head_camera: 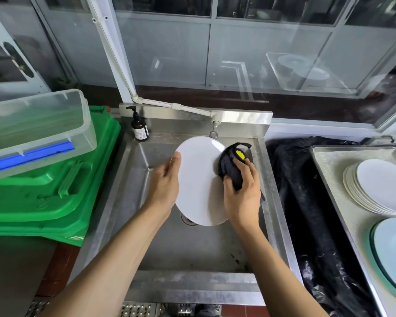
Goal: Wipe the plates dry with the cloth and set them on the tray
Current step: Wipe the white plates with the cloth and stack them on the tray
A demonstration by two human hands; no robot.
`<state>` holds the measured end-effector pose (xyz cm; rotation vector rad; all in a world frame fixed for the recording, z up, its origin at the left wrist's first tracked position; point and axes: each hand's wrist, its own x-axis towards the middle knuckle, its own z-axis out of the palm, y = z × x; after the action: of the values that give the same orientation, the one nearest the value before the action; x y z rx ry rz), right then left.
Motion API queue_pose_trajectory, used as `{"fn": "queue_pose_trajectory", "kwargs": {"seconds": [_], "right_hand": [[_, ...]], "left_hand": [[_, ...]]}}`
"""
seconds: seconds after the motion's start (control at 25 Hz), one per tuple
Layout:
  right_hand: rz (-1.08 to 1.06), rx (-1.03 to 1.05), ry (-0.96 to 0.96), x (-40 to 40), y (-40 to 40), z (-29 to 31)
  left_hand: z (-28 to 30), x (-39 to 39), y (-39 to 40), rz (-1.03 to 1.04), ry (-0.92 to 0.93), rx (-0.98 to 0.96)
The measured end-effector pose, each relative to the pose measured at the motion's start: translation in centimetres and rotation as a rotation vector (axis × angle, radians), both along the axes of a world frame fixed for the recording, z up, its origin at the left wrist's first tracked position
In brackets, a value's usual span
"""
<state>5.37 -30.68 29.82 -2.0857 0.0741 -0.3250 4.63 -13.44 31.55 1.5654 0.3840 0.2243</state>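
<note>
A white plate (199,179) is held tilted above the steel sink (188,252). My left hand (165,181) grips its left rim, thumb on the face. My right hand (242,193) grips a dark grey cloth (231,165) with a yellow patch and presses it against the plate's right edge. On the right, a metal tray (329,163) carries a stack of white plates (380,186) and pale blue plates (393,252) at the frame's edge.
A brown soap pump bottle (139,126) stands at the sink's back left corner under a white tap pipe (192,109). Green crates (55,186) with a clear plastic box (37,129) on top sit to the left. Black plastic sheeting (302,202) lies between sink and tray.
</note>
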Motion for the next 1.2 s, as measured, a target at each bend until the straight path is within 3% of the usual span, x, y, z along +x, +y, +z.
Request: {"fn": "queue_pose_trajectory", "kwargs": {"seconds": [0.12, 0.36, 0.6, 0.8, 1.0, 1.2], "right_hand": [[0.055, 0.023, -0.014, -1.7, 0.2, -0.2], [0.442, 0.057, -0.164, -5.9, 1.9, -0.5], [0.025, 0.183, 0.041, -1.5, 0.1, 0.6], [0.305, 0.113, -0.158, -2.1, 1.5, 1.2], [0.064, 0.170, -0.033, 0.8, -3.0, 0.6], [0.296, 0.195, -0.128, -1.3, -3.1, 0.5]], "left_hand": [[0.8, 0.6, -0.2, 0.022, 0.019, 0.048], [1.4, 1.3, -1.1, 0.048, -0.033, 0.090], [1.4, 0.3, -3.0, -0.013, -0.069, 0.177], [1.5, 1.3, -4.4, -0.005, -0.064, 0.125], [1.8, 1.9, -5.4, 0.004, -0.082, 0.168], [2.7, 3.4, -8.0, 0.091, -0.090, 0.170]]}}
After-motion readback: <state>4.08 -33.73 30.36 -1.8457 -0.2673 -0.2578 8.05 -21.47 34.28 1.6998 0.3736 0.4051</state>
